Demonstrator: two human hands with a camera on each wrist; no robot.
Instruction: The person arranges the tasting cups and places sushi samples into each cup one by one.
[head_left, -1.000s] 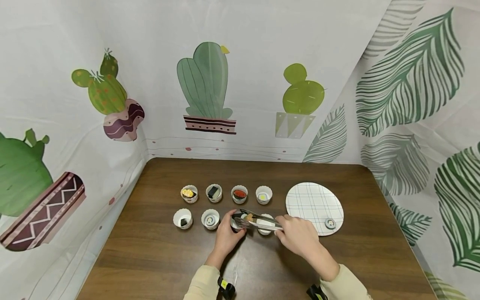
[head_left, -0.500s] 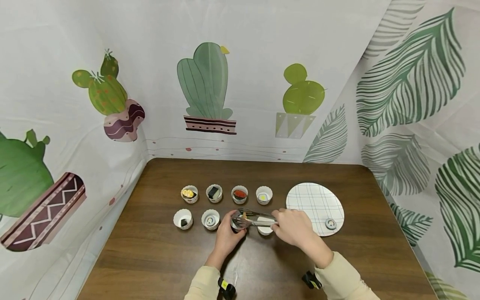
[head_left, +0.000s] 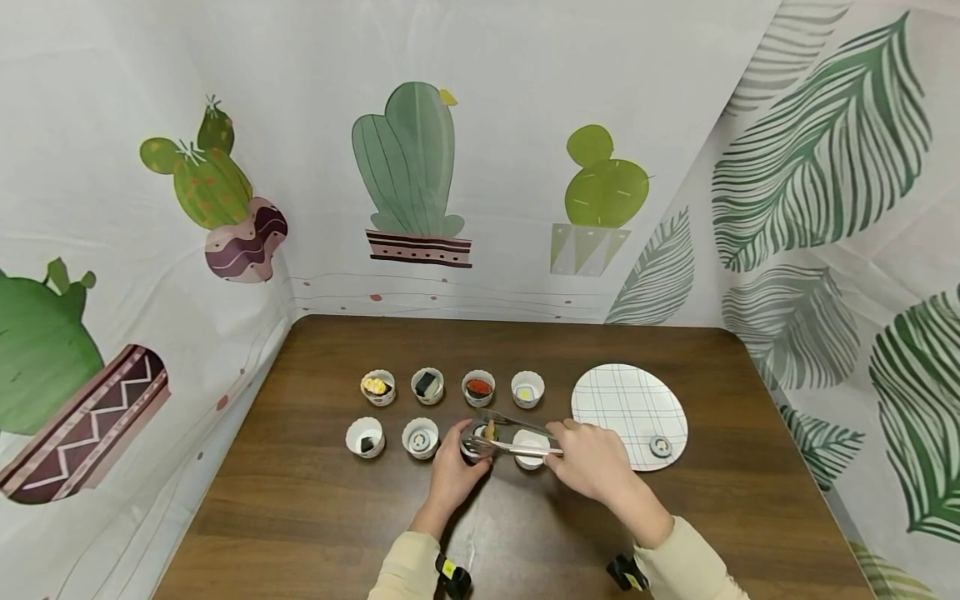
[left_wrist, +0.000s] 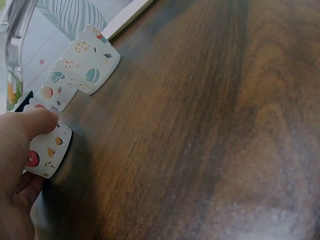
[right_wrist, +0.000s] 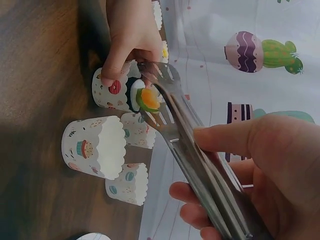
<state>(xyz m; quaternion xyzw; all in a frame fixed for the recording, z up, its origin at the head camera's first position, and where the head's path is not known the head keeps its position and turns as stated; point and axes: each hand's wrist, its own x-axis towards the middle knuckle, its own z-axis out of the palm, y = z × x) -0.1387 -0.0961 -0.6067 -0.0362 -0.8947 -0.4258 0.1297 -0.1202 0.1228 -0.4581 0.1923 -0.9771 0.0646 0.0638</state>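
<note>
My left hand grips a scalloped paper cup printed with small pictures, thumb on its near side. In my right hand is a pair of metal tongs, thumb on one arm and fingers round the other. The slotted tong ends stand apart at the cup's mouth. Between them shows a sushi piece with an orange and green topping over white and a black band. It pokes out of the cup's opening in the right wrist view.
Just right of the held cup is a white paper cup. Other cups hold a yellow-topped piece, a red-topped piece and a round roll. A checked white plate bears one small roll.
My right hand has shifted slightly left with the tongs, and the tong ends now stand wider apart around the sushi piece. My left hand stays on the cup.
</note>
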